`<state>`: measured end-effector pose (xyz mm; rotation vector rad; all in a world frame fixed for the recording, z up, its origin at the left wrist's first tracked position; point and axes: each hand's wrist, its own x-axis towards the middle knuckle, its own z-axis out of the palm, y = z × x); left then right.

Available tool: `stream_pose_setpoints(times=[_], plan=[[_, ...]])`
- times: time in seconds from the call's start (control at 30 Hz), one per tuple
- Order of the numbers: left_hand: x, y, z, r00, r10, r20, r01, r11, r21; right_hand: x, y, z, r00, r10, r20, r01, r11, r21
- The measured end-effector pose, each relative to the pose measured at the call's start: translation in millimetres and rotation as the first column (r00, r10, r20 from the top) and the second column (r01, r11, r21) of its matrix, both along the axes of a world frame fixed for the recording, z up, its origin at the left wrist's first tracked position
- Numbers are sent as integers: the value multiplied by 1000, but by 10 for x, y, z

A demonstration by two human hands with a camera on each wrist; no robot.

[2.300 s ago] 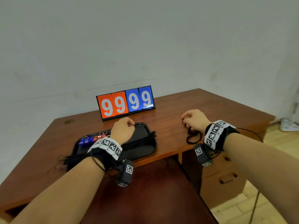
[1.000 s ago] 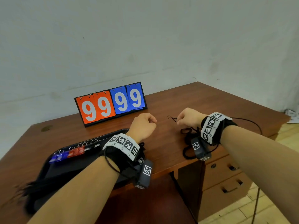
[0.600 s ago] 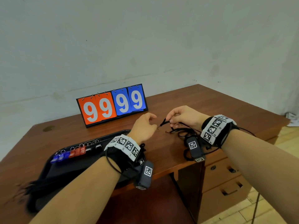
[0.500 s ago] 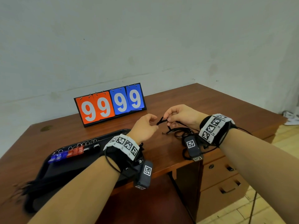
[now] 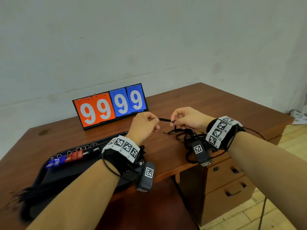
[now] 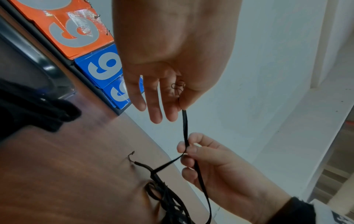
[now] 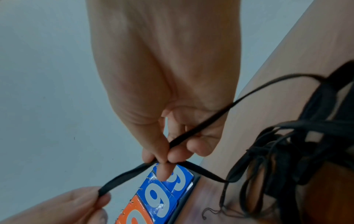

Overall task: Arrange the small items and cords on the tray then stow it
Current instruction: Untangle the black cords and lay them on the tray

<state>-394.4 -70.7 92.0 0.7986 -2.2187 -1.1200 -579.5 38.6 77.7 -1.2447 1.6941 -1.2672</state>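
Left hand and right hand each pinch the black cord above the desk, scoreboard behind, tray at left holding what look like clips.

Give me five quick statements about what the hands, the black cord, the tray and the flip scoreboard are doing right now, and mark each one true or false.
1. Both hands pinch the same black cord. True: left hand and right hand each hold it, with a short span between them.
2. The tray lies to the right of the right hand. False: it lies on the left, near the left forearm.
3. The scoreboard shows 99 on orange and 99 on blue. True.
4. The whole cord is lifted off the desk. False: a tangle of it lies on the wood.
5. The red and blue items are in the left hand. False: they lie on the tray.
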Motion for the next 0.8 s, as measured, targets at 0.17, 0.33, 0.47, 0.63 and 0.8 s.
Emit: stream_pose_setpoints(times=[0.17,0.33,0.47,0.63,0.8], plan=[[68,-78,22,992,125,-33,-124,992,30,-63,34,-11,980,-156,-123,162,986,37],[121,-124,41,983,177,-53,-175,983,48,-139,2,-91,848,-332,-413,400,912,87],[135,-114,82,987,148,-56,-146,989,31,13,-66,39,844,-321,-429,362,932,13],[174,-101,125,991,106,-88,-107,994,-17,444,-236,315,905,-116,-409,88,992,-86],[317,-157,217,981,118,-155,-127,991,-47,729,-435,341,895,23,-445,-80,991,-110]])
